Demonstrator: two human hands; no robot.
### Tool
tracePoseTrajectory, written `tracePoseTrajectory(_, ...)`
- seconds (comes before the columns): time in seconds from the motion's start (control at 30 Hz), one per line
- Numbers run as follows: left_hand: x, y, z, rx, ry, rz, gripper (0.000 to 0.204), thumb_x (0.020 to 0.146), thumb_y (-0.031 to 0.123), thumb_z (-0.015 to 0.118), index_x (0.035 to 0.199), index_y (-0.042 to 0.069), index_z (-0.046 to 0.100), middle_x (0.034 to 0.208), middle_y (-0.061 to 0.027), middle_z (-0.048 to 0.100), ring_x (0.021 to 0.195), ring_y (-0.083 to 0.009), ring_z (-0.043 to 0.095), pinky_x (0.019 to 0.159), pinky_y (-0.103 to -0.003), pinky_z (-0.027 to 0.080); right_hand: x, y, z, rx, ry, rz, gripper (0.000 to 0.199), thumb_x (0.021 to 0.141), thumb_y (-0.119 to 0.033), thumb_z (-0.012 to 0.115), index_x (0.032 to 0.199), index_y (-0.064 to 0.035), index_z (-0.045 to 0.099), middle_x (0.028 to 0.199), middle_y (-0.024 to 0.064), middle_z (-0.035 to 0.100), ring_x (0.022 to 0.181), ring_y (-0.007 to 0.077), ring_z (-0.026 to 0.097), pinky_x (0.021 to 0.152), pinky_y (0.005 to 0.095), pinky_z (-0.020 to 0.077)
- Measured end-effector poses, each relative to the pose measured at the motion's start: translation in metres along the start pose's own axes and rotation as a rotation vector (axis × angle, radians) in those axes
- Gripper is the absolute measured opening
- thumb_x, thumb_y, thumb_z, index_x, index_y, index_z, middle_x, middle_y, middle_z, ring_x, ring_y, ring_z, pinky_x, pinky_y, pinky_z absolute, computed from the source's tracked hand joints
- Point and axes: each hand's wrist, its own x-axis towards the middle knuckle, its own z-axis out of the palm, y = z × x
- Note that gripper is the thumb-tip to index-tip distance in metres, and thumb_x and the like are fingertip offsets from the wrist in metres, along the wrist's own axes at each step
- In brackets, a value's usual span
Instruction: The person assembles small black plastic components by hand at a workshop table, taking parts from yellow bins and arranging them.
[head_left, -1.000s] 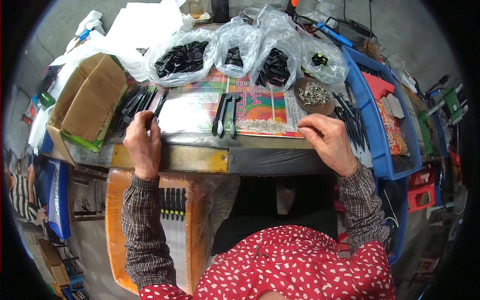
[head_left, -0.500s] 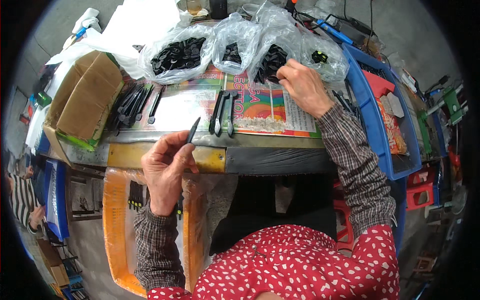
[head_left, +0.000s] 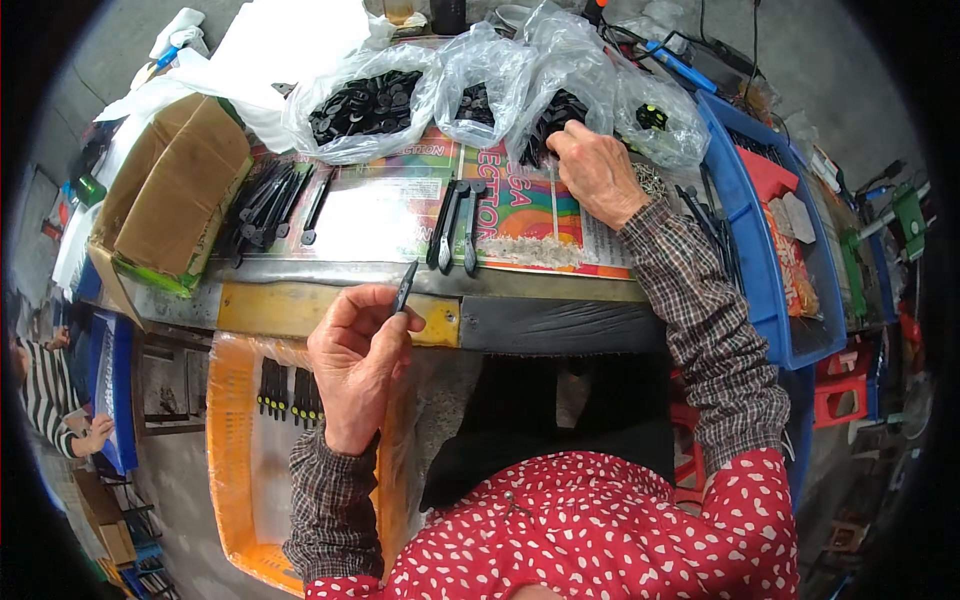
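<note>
Swinging back from the heap of dark strips [head_left: 265,205] near the bench's left edge, where it was a second ago, a person's left hand [head_left: 360,350] is now hovering by the yellow stretch of the front edge of the bench [head_left: 600,287], while the right hand [head_left: 600,175], earlier beside the dish [head_left: 652,182] of small metal parts, is now reaching toward the far edge. Thumb and fingers of the left hand are pinching a slim dark piece [head_left: 406,285], its tip pointing up and away from the person. Fingers of the right hand are curling down at the mouth of a clear plastic bag [head_left: 592,65] of black pieces [head_left: 553,112]; whether they are gripping one, the view is not telling. Three more plastic bags [head_left: 490,55] are lining the far edge. Several long black pieces [head_left: 473,225] are lying on a printed sheet [head_left: 370,215], close to the middle of the front edge. An open cardboard box [head_left: 165,210] is standing at the left front corner, a blue tray [head_left: 792,335] is running along the right edge, and an orange basket [head_left: 230,450] is sitting below the front edge
</note>
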Motion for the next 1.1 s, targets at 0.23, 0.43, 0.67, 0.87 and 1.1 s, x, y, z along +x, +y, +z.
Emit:
tracePoseTrajectory(0.23,-0.017,-0.004,0.021,-0.163,-0.063,-0.156,0.025,0.094,0.002,0.059,0.118,-0.002,0.057,0.088,-0.0067,0.067,0.059,-0.0044,0.053,0.049,-0.017,0.04,-0.051,-0.055,-0.065,0.903,-0.081,0.217,0.015,0.081,0.001,0.063,0.095,0.0046,0.062,0.089,0.0078,0.064,0.075,0.0142,0.065,0.066,0.0265,0.0518)
tracePoseTrajectory(0.43,-0.036,-0.02,0.06,-0.294,-0.176,-0.243,0.025,0.094,0.004,0.06,0.118,0.0,0.056,0.096,-0.0099,0.069,0.058,-0.0059,0.051,0.049,-0.02,0.04,-0.125,-0.099,-0.094,1.428,-0.2,0.505,0.018,0.088,0.005,0.061,0.105,0.0009,0.063,0.093,0.0042,0.066,0.08,0.0107,0.068,0.065,0.0201,0.0537)
tracePoseTrajectory(0.67,-0.052,-0.034,0.083,-0.33,-0.241,-0.289,0.023,0.094,0.005,0.063,0.115,-0.001,0.058,0.092,-0.0078,0.067,0.058,-0.0053,0.05,0.048,-0.019,0.038,-0.162,-0.11,-0.08,1.523,-0.101,0.431,0.018,0.088,0.008,0.062,0.105,0.0032,0.062,0.102,0.0058,0.063,0.083,0.0117,0.068,0.067,0.0209,0.0552)
tracePoseTrajectory(0.87,-0.058,-0.036,0.088,-0.299,-0.229,-0.319,0.024,0.094,0.006,0.064,0.116,-0.001,0.058,0.087,0.0003,0.065,0.067,0.0,0.052,0.053,-0.015,0.042,-0.168,-0.11,-0.082,1.031,0.005,0.179,0.023,0.08,0.008,0.067,0.102,0.0022,0.062,0.091,0.0103,0.062,0.078,0.0189,0.067,0.061,0.029,0.0535)
tracePoseTrajectory(1.1,-0.065,-0.038,0.083,-0.212,-0.26,-0.279,0.019,0.094,0.003,0.062,0.112,-0.003,0.059,0.093,-0.0064,0.067,0.061,-0.0033,0.05,0.05,-0.018,0.038,-0.176,-0.109,-0.089,0.956,-0.016,0.124,0.024,0.079,0.006,0.069,0.101,0.0,0.063,0.082,0.0105,0.061,0.068,0.0227,0.062,0.059,0.0319,0.0489)
